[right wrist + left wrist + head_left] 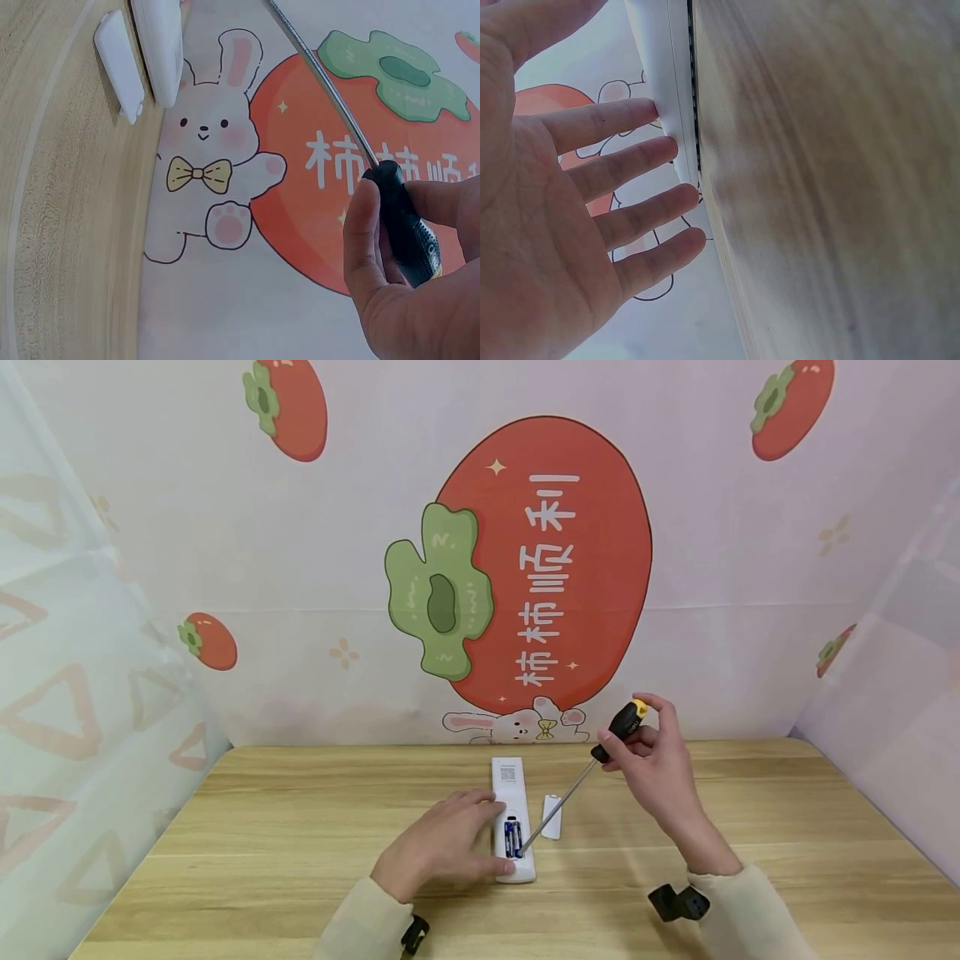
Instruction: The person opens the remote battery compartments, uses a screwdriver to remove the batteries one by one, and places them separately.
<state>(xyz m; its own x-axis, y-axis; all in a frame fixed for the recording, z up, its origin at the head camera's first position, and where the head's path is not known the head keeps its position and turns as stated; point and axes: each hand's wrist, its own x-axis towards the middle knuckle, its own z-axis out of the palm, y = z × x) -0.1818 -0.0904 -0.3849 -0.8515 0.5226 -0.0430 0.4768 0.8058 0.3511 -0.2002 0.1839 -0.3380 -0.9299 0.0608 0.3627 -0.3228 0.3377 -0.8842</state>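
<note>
A white remote control [510, 793] lies back side up on the wooden table, its battery compartment uncovered. Two blue-and-silver batteries [513, 838] sit in that compartment. My left hand [448, 839] steadies the remote from the left, thumb on its near end and fingertips at its side; in the left wrist view the fingers [634, 166] are nearly straight. My right hand [660, 768] grips the black-and-yellow handle of a screwdriver [624, 725]. Its long metal shaft slants down to the left, with the tip at the near end of the batteries.
Just right of the remote lies its white battery cover [551, 817], also visible in the right wrist view. Behind the table [300, 827] hangs a pale cloth backdrop [360, 693] printed with persimmons and a rabbit. More cloth walls the left and right sides.
</note>
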